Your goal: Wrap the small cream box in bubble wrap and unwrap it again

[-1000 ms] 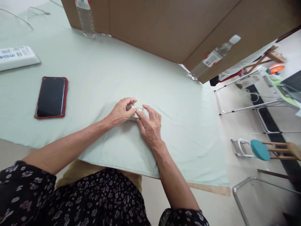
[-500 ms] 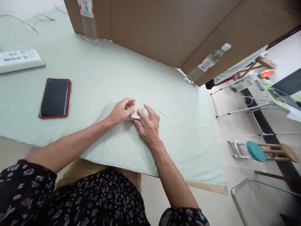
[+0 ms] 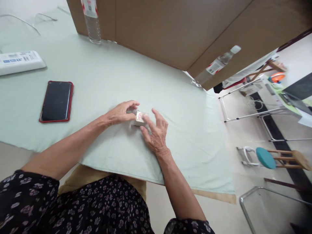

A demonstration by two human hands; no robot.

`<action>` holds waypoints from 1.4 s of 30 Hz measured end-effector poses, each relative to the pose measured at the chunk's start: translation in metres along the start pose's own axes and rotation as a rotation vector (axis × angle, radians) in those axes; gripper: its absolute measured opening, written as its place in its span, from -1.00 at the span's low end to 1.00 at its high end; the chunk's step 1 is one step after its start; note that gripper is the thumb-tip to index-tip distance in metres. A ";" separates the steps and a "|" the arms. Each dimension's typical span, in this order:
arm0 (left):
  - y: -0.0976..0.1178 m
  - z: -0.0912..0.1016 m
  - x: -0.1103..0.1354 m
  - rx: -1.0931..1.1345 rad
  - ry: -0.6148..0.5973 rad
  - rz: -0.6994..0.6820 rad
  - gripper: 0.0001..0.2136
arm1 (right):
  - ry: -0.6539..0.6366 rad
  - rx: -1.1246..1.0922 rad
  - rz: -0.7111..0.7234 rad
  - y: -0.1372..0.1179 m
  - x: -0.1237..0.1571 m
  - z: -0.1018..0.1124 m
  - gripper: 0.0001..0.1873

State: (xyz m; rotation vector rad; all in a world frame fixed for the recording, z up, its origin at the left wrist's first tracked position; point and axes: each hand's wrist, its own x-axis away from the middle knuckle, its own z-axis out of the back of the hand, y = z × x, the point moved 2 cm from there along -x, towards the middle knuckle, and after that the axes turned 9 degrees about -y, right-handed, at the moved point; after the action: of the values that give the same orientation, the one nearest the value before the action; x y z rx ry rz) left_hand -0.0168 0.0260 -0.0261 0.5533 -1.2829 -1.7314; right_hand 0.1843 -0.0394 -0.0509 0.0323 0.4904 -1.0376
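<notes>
A small, pale, box-shaped block with red print on top [image 3: 139, 117] rests on the cloth between my two hands. Something clear or thin, too blurred to name, shows at its lower left side. My left hand [image 3: 119, 112] is on its left, fingers apart, the thumb tip at or close to the block's edge. On the other side my right hand [image 3: 157, 133] has its fingers spread. Its index fingertip lies over the block's right side, and I cannot tell whether it presses there.
A pale green cloth [image 3: 97, 74] covers the table. To the left lie a tablet in a red case [image 3: 56, 101] and a white box-like item [image 3: 20, 62]. Behind stands a cardboard panel [image 3: 151, 32] with water bottles [image 3: 93, 27] against it. Stools [image 3: 265, 158] stand right.
My left hand has drawn slightly left and its fingers have loosened from the block, so more of the red print shows. My right hand has shifted slightly right.
</notes>
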 end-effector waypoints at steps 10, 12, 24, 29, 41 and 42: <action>-0.008 -0.010 -0.002 -0.319 -0.066 -0.130 -0.20 | 0.116 -0.146 -0.094 0.007 0.001 0.004 -0.70; -0.006 -0.014 -0.002 -0.327 -0.049 -0.163 -0.20 | 0.146 -0.146 -0.097 0.010 0.001 0.006 -0.73; 0.006 -0.029 0.009 -0.282 -0.073 -0.393 -0.27 | 0.219 -0.064 -0.078 0.010 -0.002 0.017 -0.78; 0.006 -0.036 0.010 -0.100 -0.054 -0.264 -0.28 | 0.333 -0.450 -0.215 0.013 -0.005 0.026 -0.82; -0.002 -0.044 0.004 0.214 -0.114 -0.127 -0.27 | -0.096 -1.211 -0.484 0.041 0.000 0.020 -0.48; -0.003 -0.045 0.004 0.224 -0.104 -0.120 -0.28 | -0.138 -1.195 -0.476 0.040 0.000 0.019 -0.48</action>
State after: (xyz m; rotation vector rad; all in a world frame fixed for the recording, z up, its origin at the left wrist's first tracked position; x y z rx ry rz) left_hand 0.0143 -0.0007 -0.0445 0.6887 -1.5576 -1.7440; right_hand 0.2250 -0.0237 -0.0425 -1.2551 0.9514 -1.0493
